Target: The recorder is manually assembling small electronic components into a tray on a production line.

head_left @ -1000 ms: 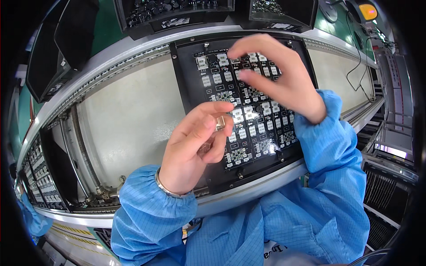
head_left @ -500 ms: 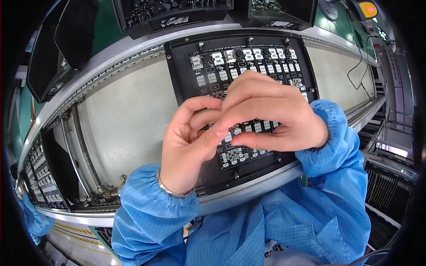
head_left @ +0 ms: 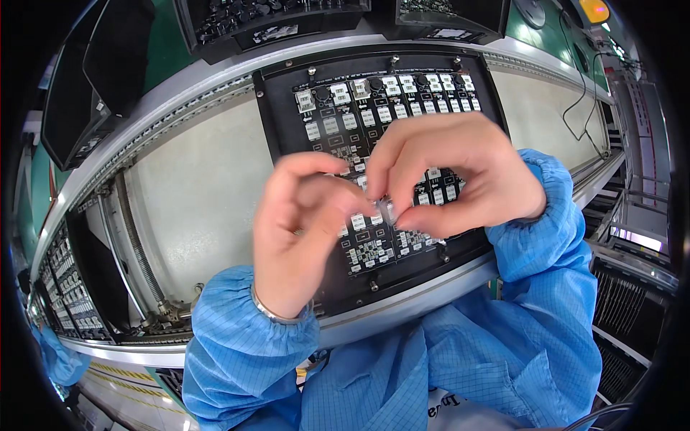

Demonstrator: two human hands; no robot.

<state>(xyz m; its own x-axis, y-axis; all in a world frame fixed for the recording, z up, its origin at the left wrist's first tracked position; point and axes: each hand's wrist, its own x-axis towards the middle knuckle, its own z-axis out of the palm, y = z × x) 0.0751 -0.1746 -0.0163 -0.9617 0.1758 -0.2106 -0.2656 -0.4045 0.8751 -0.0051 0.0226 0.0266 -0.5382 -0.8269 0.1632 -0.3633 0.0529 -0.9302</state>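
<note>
Head view shows, nearest to the camera, two blue sleeves (head_left: 503, 337) coming from the lower edge, and a thin metal bracelet (head_left: 269, 314) on the left wrist. Left hand (head_left: 298, 230) and right hand (head_left: 453, 179) meet in the middle, above a black circuit board (head_left: 287, 122). Their fingertips (head_left: 384, 208) pinch together a small pale part (head_left: 379, 209), so both hands are closed on it; the part is mostly hidden and I cannot tell its shape. It is held just over the centre of the board. The hands cover the middle rows of the board, but white connectors (head_left: 392, 86) are visible above them and small chips (head_left: 370, 251) below. The board lies on a grey conveyor belt (head_left: 194, 208) between metal rails (head_left: 144, 144). Farther on the left, another dark board (head_left: 68, 309) waits on the same line. Behind the rail stand black trays (head_left: 100, 65), and cables (head_left: 586, 93) hang at far right.
</note>
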